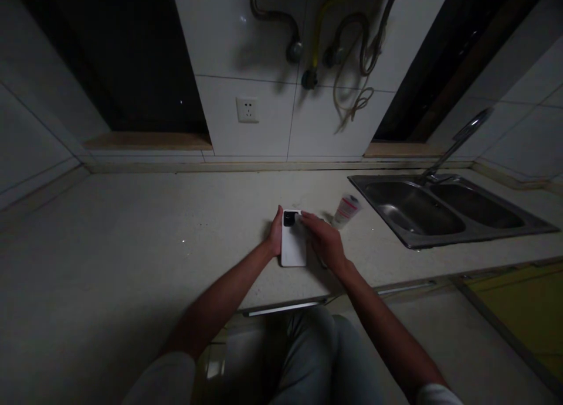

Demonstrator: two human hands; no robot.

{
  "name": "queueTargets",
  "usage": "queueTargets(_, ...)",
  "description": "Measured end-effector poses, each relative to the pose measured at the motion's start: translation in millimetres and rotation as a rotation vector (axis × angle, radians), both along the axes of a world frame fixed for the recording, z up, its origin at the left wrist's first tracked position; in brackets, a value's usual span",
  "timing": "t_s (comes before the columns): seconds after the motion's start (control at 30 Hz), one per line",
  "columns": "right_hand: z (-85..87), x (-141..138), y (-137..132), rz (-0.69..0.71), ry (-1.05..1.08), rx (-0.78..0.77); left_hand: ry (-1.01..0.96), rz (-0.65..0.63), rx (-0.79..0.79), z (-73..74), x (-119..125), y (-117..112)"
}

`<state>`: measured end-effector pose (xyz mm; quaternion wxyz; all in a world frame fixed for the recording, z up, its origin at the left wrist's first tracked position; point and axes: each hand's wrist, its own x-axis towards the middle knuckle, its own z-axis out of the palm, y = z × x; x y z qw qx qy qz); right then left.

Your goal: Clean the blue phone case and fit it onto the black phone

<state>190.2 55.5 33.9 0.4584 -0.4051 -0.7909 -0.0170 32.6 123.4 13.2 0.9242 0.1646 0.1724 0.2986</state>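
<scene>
A white smartphone (293,247) lies with its back up above the counter, its dark camera block at the top left. My left hand (275,234) grips the phone along its left edge, thumb pointing up. My right hand (323,236) reaches over the phone's upper right corner. Its fingers are pressed together at the camera block; a small pale thing seems to be at the fingertips, too dim to name. Just beyond the right hand stands a whitish squeeze tube (346,210) with pink-red print and a dark top. Part of a dark-edged item beneath the right hand is mostly hidden.
A pale countertop (132,229) runs along the tiled wall. At right is a double steel sink (409,241) with a faucet (461,138). Above are a wall socket (247,110), hoses and a yellow pipe (319,27). A metal strip (285,308) follows the front edge near my knees.
</scene>
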Motion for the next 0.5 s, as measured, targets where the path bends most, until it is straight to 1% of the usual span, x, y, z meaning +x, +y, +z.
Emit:
queueTargets(0.07,3.4,-3.2,11.7,-0.074,0.050,0.016,0.029,0.012,-0.011,0.1,0.7,-0.2)
queueTargets(0.1,4.4,-6.6,17.2,-0.086,0.045,0.014,0.040,0.018,-0.015,0.2,1.1,-0.2)
queueTargets(0.23,1.7,-24.6,30.4,-0.097,-0.111,-0.039,0.078,0.046,-0.015,0.3,2.0,-0.1)
queueTargets(0.33,-6.0,-34.6,28.4,-0.120,-0.180,-0.055,0.100,0.074,-0.011,-1.3,0.1,0.9)
queueTargets(0.4,-11.3,-38.0,22.8,-0.088,-0.212,-0.062,0.090,0.062,-0.008,-3.1,-1.7,2.1)
queueTargets(0.5,-17.3,-37.7,13.0,0.016,-0.270,-0.063,0.035,-0.001,0.005,-5.5,-3.3,3.9)
